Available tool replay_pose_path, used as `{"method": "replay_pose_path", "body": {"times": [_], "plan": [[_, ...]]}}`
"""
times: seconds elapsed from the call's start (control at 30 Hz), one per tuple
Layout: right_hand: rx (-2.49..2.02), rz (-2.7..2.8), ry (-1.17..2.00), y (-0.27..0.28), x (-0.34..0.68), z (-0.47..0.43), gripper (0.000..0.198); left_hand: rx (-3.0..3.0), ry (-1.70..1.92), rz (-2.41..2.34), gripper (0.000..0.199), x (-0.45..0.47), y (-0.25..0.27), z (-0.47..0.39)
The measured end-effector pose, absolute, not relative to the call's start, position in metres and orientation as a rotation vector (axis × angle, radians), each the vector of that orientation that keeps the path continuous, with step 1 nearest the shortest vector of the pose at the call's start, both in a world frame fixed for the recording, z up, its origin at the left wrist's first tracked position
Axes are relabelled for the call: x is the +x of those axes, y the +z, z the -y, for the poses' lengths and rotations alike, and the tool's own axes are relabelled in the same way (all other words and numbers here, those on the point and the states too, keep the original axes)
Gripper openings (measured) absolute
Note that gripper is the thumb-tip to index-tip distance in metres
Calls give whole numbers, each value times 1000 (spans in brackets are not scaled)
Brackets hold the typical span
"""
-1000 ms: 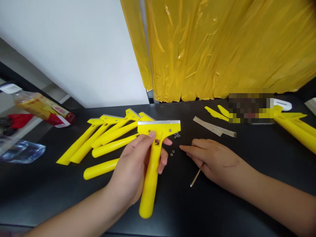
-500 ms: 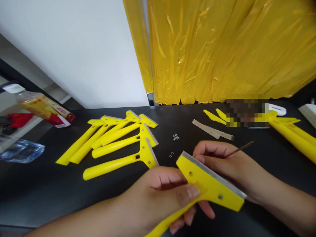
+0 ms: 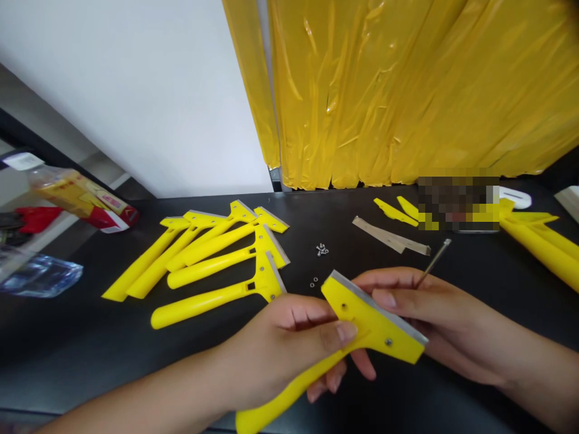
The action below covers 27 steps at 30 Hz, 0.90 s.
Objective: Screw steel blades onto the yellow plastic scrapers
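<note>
My left hand [image 3: 307, 346] is closed around the neck of a yellow scraper [image 3: 384, 331], thumb on top. The scraper's head points right, with a metal blade along its far edge. One hole in the head looks empty, and a screw sits in the other. My right hand [image 3: 420, 307] is closed behind the blade, its thumb near the edge. A thin metal rod [image 3: 435, 260], like a screwdriver shaft, sticks up from between its fingers; its lower end is hidden. Small screws [image 3: 321, 249] and two nuts [image 3: 313, 282] lie beyond the scraper head.
Several yellow scrapers [image 3: 203, 306] lie at left on the black table [image 3: 113, 361]. Two flat blades [image 3: 391, 236], yellow plates [image 3: 394, 212] and yellow handles [image 3: 538, 241] are at right. A drink bottle [image 3: 85, 196] lies at far left. Yellow plastic sheeting [image 3: 407, 90] hangs behind.
The scraper has shifted left and slightly up, showing more of its handle. In my right hand, the metal rod has swung more upright.
</note>
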State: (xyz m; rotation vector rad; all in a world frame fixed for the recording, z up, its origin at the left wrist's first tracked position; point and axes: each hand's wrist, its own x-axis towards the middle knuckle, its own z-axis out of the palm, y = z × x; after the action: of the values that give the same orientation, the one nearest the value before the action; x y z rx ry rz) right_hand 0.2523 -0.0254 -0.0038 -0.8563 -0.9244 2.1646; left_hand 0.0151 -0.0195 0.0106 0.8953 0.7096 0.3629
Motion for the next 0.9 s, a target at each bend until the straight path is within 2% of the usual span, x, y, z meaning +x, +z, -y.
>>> {"method": "replay_pose_path", "body": {"times": [0.17, 0.4, 0.9], "plan": [[-919, 923, 2128, -6, 254, 27, 25, 917, 344, -729, 38, 14, 10, 21], [-954, 924, 2137, -6, 255, 25, 28, 946, 345, -722, 38, 15, 12, 18], [-1055, 875, 2058, -12, 252, 20, 31, 897, 621, -751, 25, 20, 0, 21]]}}
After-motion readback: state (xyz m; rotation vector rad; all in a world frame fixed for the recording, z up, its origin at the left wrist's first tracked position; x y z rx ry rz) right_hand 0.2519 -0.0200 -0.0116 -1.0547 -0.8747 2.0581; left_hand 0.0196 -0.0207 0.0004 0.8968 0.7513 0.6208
